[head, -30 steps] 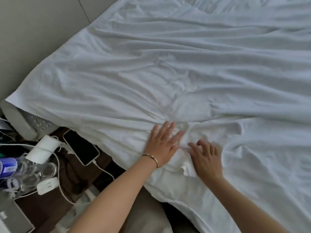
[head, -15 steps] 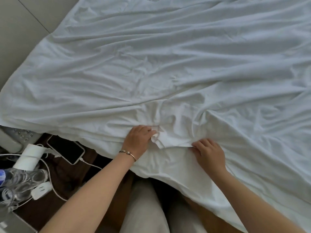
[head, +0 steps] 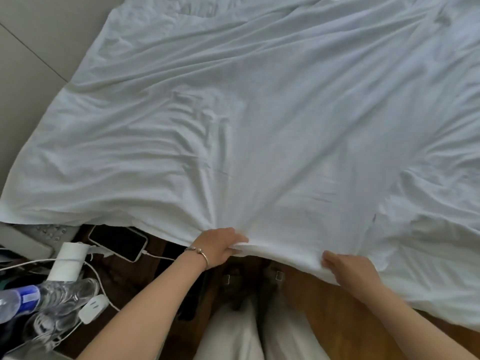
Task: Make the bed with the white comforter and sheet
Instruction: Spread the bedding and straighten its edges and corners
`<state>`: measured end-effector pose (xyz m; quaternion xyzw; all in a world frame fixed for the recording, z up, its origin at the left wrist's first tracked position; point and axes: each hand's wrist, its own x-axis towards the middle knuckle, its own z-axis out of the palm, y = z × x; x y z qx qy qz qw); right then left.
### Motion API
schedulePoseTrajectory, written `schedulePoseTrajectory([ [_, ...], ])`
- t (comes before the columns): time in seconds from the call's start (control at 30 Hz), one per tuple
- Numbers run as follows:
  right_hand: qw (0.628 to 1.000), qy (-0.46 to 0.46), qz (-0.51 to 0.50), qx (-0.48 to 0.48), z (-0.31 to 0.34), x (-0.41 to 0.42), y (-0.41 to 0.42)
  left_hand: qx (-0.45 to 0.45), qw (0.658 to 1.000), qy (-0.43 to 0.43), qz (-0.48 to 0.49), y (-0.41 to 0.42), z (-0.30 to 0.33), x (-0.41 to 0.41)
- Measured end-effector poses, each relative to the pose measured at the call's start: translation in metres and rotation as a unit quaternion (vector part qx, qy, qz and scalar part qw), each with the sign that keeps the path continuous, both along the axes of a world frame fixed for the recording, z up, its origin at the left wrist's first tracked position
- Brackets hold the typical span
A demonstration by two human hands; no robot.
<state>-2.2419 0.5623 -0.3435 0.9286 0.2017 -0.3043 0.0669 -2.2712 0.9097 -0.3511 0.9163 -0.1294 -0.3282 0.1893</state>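
Both hands have slid back off the top of the bed since a second ago, when they lay flat on the cloth; now they're at the near hem, and the bunched fold that sat between them is mostly pulled out.

Left hand [head: 219, 246] is curled over the edge of the white sheet [head: 259, 141], gripping it. Right hand [head: 346, 266] has its fingers hooked into the same hem, just a bit further right and nearer the body.

Sheet spreads away from the hands, straight ahead, with its near edge running left-right across the view, dipping lower on the right. Creases fan out from the left grip, so that's where the tension is. I'd guess the next pull goes toward the body. The 2 hands are about equally close to the hem.

Phone [head: 118, 241] and water bottles [head: 46, 300] sit on the left, under the sheet's overhang.
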Motion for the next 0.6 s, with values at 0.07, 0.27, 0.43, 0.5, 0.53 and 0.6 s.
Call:
schedulePoseTrajectory([
  [0.07,0.999,0.028,-0.026,-0.037,0.002,-0.024,-0.006,-0.009,0.998,0.052,-0.035,-0.01,-0.004,-0.013],
  [0.27,0.989,0.079,-0.09,-0.084,0.005,-0.03,-0.011,-0.014,0.986,0.161,-0.026,-0.019,-0.02,-0.026],
  [0.43,0.951,0.198,-0.238,0.016,0.003,-0.035,-0.029,0.083,0.972,0.202,-0.081,-0.026,-0.008,-0.009],
  [0.5,0.934,0.116,-0.316,0.119,0.009,-0.039,-0.038,0.069,0.983,0.155,-0.065,-0.046,-0.003,0.002],
  [0.53,0.924,0.069,-0.346,0.15,0.013,-0.041,-0.045,0.057,0.988,0.132,-0.062,-0.06,0.0,0.007],
  [0.6,0.906,0.01,-0.385,0.176,0.022,-0.041,-0.061,0.03,0.992,0.105,-0.069,-0.095,0.007,0.016],
])
